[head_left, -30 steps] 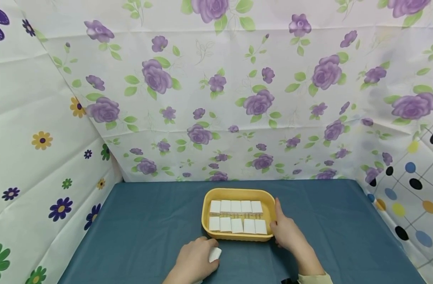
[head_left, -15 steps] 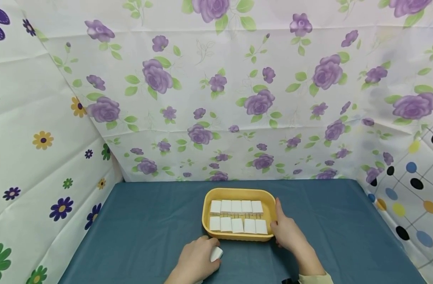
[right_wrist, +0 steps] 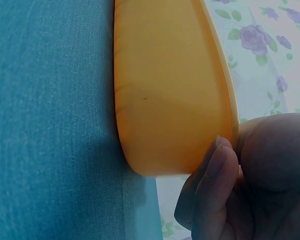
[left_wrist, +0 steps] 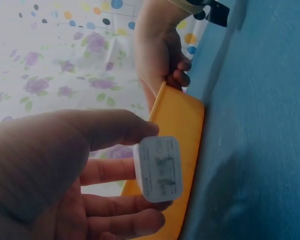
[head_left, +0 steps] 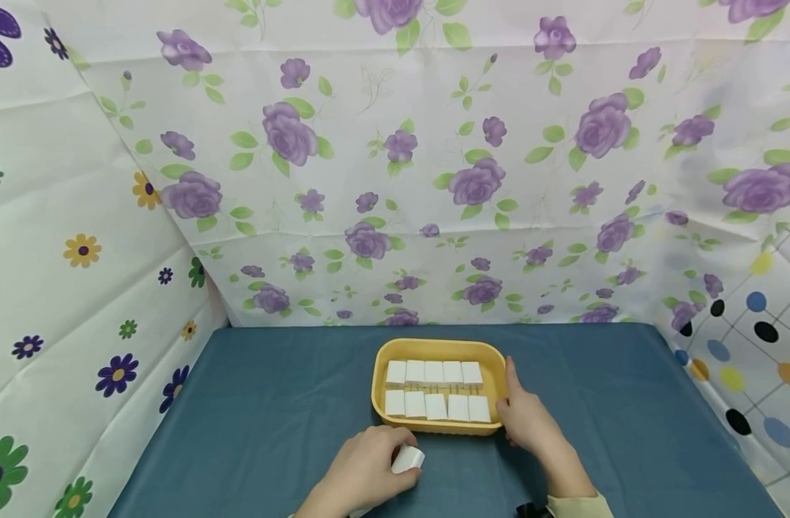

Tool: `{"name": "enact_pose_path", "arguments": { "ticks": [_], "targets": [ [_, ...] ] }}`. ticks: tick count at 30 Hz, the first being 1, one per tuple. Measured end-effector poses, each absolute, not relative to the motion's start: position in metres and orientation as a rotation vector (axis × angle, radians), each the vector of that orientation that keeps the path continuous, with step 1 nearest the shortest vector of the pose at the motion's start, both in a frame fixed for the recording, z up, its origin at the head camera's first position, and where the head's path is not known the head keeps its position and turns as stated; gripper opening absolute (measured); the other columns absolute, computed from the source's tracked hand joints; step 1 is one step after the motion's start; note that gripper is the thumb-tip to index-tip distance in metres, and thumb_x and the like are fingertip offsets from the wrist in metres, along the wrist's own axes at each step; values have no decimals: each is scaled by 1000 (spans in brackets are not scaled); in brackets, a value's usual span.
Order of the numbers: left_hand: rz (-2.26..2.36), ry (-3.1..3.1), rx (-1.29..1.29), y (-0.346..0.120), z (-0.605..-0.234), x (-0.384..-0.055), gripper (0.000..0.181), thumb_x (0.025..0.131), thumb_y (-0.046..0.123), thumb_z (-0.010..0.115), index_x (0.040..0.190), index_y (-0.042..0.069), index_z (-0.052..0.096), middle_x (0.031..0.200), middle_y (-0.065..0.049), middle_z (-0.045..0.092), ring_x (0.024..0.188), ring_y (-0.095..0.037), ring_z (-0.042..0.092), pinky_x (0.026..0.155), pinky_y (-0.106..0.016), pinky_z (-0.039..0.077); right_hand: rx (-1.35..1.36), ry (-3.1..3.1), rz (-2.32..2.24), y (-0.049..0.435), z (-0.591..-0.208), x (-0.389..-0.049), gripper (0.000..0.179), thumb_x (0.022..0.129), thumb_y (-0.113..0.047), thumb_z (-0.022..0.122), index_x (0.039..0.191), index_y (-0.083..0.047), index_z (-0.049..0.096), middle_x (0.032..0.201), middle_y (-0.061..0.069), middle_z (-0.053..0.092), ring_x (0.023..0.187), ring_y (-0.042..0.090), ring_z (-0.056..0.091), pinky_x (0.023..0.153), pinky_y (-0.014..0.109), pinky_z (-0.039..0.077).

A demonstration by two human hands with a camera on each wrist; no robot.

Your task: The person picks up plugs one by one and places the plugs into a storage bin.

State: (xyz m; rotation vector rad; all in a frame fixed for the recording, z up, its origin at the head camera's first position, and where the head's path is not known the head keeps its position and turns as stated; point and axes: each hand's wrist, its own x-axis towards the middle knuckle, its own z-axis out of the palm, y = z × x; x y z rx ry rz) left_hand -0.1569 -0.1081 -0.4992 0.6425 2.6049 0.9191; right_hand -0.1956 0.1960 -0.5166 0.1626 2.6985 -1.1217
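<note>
A white power adapter with fine print on its end face is pinched between the thumb and fingers of my left hand, just in front of the yellow tray. The yellow tray stands on the table and bears two rows of similar white adapters, with thin metal prongs showing between the rows. At the tray's right end, my right hand grips the rim, its index finger stretched along the edge. In the right wrist view, its fingertips press against the tray's outer wall.
Blue cloth covers the table. A floral sheet hangs behind it, and patterned sheets rise at the left and right sides. Near the right sleeve a small black object shows at the bottom edge.
My left hand has moved a little to the right with the adapter, more of which now shows. The right hand keeps its hold on the tray. The head view has shifted slightly.
</note>
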Motion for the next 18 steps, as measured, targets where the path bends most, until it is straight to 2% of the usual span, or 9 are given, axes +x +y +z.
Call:
{"name": "enact_pose_path", "arguments": {
  "ticks": [10,18],
  "targets": [
    [1107,2584,706,-105,-493,-154,19,96,42,80,110,31,76,78,18,62,60,-5,55,53,-28,45,167,2694,-1117,196,-515,-196,82,109,-14,43,173,-16,-9,63,11,58,49,25,55,51,39,50],
    [1296,2716,660,-108,-483,-162,29,99,40,79,121,21,76,72,9,59,53,-6,49,49,-26,40,170,2692,-1112,195,-514,-194,82,109,-14,43,172,-15,-10,63,11,59,50,25,55,51,39,49]
  ]
}}
